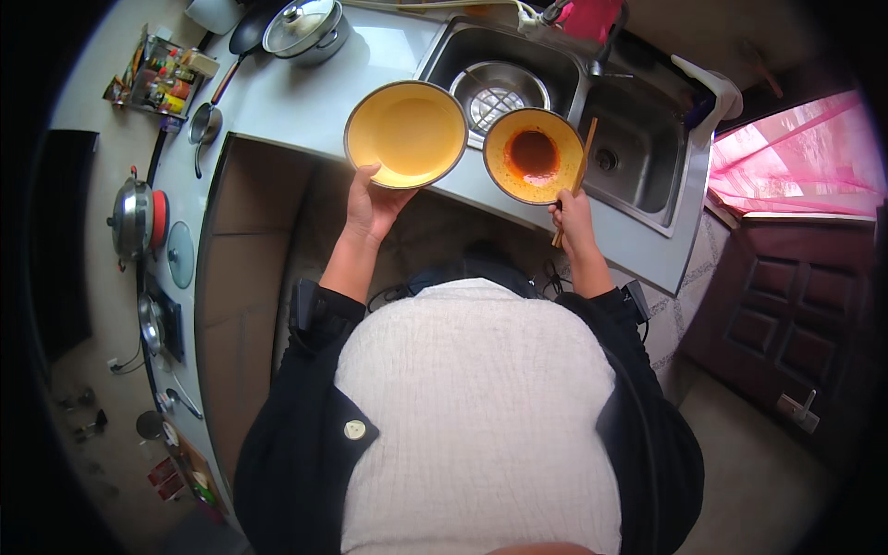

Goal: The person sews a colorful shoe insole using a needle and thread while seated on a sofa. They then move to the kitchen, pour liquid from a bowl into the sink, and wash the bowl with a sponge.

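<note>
My left hand (pixel 377 205) grips the near rim of a large yellow bowl (pixel 407 132), thumb over the inside and fingers beneath. A pale liquid seems to lie in it, though I cannot tell for sure. In my right hand (pixel 574 218) is a smaller yellow bowl (pixel 501 171) with dark reddish-brown sauce pooled at its bottom and orange smears up its wall. The same hand also holds wooden chopsticks (pixel 586 156) along the bowl's right side. Both bowls are raised over the counter's front edge, apart from each other, near the double sink (pixel 579 125).
A steel basin (pixel 501 90) with a wire rack sits in the left sink bowl; the tap (pixel 603 55) stands behind. A lidded pot (pixel 302 31), a frying pan (pixel 253 31) and a small ladle (pixel 205 128) occupy the left counter. A dark red door (pixel 791 312) is at right.
</note>
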The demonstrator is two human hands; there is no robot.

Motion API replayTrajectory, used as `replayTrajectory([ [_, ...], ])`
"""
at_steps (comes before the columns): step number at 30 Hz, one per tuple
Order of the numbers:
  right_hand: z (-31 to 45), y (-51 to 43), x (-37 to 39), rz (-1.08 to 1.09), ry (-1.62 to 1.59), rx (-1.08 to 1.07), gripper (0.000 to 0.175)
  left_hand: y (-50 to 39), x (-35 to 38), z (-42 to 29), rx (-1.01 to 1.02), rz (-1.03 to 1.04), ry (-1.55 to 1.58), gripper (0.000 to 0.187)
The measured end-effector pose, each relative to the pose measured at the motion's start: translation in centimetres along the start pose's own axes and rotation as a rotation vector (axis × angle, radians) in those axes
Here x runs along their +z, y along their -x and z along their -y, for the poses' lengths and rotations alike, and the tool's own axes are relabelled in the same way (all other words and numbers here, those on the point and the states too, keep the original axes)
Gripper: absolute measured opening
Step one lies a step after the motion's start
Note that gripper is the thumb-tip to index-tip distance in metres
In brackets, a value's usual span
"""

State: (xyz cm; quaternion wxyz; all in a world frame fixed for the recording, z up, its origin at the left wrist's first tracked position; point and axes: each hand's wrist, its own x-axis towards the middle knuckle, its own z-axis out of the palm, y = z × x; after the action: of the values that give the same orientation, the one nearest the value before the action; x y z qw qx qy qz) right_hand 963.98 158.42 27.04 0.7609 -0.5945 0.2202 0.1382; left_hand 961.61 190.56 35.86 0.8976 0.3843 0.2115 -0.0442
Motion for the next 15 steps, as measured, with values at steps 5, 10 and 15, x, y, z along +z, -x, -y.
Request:
replayTrajectory([
  [5,2.4,-6.6,2.4,-0.013,0.045,0.088,0.019,-7.1,2.5,0.0,-0.072,-0.007,0.046,0.063],
  [10,2.4,-10.5,4.6,-0.07,0.073,0.099,0.02,-12.5,3.1,0.4,-0.147,-0.032,-0.067,0.061],
  [15,0.9,-12.4,5.6,-0.115,0.082,0.161,0.022,-16.3,3.4,1.1,-0.107,0.011,-0.237,0.062],
])
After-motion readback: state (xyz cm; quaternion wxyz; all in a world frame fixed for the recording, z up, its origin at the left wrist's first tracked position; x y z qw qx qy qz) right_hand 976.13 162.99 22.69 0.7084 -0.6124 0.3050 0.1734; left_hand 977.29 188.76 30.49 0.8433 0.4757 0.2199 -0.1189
